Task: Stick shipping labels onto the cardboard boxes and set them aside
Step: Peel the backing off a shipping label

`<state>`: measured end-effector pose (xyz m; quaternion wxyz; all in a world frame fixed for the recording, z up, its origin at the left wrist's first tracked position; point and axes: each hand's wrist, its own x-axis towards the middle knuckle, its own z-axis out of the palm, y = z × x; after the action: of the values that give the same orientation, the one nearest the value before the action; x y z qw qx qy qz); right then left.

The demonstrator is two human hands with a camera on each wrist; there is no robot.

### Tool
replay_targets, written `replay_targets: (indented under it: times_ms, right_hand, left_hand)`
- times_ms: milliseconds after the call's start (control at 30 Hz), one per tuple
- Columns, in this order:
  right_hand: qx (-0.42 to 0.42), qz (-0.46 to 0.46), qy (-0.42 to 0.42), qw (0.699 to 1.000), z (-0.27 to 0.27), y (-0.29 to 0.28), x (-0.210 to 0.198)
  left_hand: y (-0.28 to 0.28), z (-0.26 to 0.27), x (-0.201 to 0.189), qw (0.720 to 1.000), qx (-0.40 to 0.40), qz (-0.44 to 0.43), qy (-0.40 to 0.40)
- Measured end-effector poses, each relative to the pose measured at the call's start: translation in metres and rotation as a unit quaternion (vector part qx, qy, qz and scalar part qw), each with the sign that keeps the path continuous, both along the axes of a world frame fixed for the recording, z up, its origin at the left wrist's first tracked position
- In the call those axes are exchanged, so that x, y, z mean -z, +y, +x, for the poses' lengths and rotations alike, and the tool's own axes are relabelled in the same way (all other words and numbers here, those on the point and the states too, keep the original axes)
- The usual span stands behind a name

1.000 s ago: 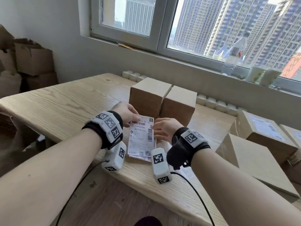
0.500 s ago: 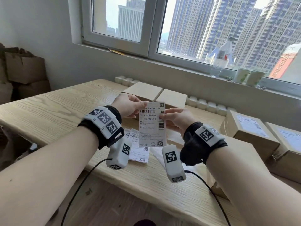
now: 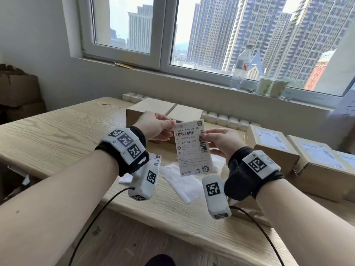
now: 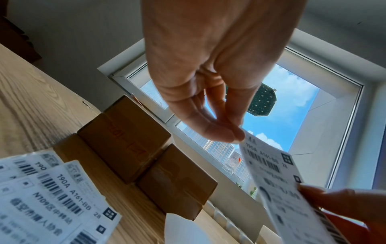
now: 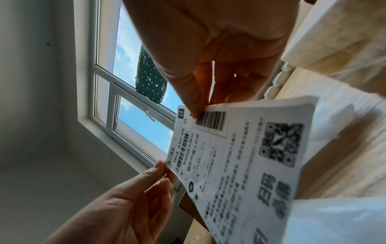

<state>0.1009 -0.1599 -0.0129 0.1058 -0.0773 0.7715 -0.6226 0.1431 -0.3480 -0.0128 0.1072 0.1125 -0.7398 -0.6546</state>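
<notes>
We pinch label [image 3: 193, 147] upright, long axis vertical: left hand [image 3: 155, 126] top-left corner, right hand [image 3: 221, 142] right edge; unlabeled boxes [image 3: 153, 109] just behind.

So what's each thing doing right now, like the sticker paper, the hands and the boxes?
shipping label: held up above the table, pinched by both hands
left hand: pinches the label's top left corner
right hand: pinches the label's right edge
two plain boxes: closed, unlabelled, side by side
labelled boxes: closed, at the right
spare labels: lying on the table
water bottle: upright on the sill
</notes>
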Motion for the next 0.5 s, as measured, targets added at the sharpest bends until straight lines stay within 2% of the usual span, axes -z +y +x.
replay_targets:
  times_ms: [500]
  right_hand:
    - [0.018,-0.063,-0.027,0.997,0.014,0.028,-0.004]
  left_hand:
    - [0.029,0.010,-0.006,0.999,0.024,-0.026,0.004]
